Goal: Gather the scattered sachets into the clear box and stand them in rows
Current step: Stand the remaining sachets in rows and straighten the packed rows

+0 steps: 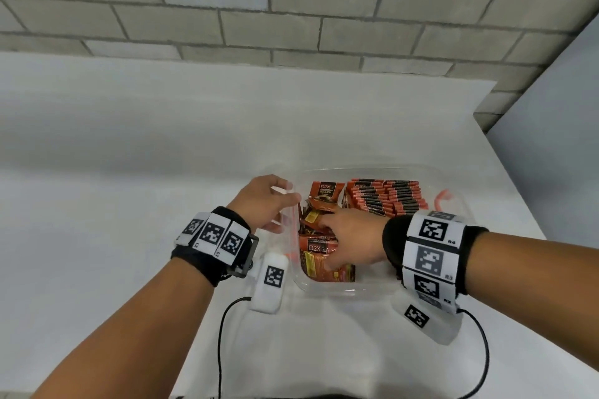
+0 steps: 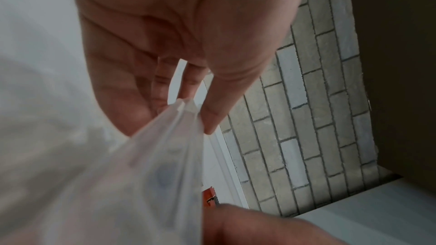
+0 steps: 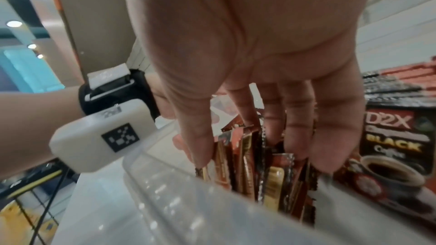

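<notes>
Red sachets (image 3: 266, 157) between right fingers (image 3: 330, 133), inside clear box (image 1: 431, 172)

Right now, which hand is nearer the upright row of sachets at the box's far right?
Right. The right hand is inside the clear box, fingers among the loose sachets beside that upright row. The left hand grips the box's left wall, farther off.

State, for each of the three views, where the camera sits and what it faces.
Head: worn high, looking down at the clear box on the table; both forearms show.
Left wrist: under the left hand, which grips the box's wall.
Right wrist: under the right hand, fingers among the standing sachets.
Shared: every view shows the box.
</notes>
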`<state>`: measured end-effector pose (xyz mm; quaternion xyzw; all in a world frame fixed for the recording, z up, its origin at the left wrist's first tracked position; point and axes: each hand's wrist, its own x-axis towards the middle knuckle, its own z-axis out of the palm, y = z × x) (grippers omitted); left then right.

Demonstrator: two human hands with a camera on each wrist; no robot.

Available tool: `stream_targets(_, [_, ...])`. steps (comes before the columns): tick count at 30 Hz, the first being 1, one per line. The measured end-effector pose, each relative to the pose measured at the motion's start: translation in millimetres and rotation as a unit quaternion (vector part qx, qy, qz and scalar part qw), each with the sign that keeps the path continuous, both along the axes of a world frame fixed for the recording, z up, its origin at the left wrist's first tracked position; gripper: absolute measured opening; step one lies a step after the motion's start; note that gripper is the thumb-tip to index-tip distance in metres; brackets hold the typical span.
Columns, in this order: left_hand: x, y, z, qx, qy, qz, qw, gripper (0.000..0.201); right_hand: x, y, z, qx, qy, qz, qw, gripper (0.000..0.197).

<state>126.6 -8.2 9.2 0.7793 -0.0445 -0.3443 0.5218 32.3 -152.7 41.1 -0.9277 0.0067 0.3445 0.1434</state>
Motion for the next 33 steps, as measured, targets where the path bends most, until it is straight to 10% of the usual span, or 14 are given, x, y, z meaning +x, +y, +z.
stream_targets(12, [3.9,1.5,2.9,0.001,0.021,-0.004,1.000,0.031,-1.5,14.8,-11.4,-0.041,0.028,0.075,0.996,0.039])
stream_targets(23, [5.8,5.3,-0.1,-0.002,0.014,-0.007,1.000,0.044,-6.0,-14.6,21.9,0.099,-0.002,-0.046,0.994,0.024])
stream_targets(29, [1.9,10.5,7.4,0.034,-0.045,0.014,0.998,0.049,-16.4,-63.7,53.7,0.237,-0.102,-0.193,0.947,0.016])
stream_targets(33, [-2.4,8.9,33.2,0.004,-0.127,0.059,0.990,0.039,-27.4,-102.0,64.8,0.359,-0.200,-0.343,0.845,0.014])
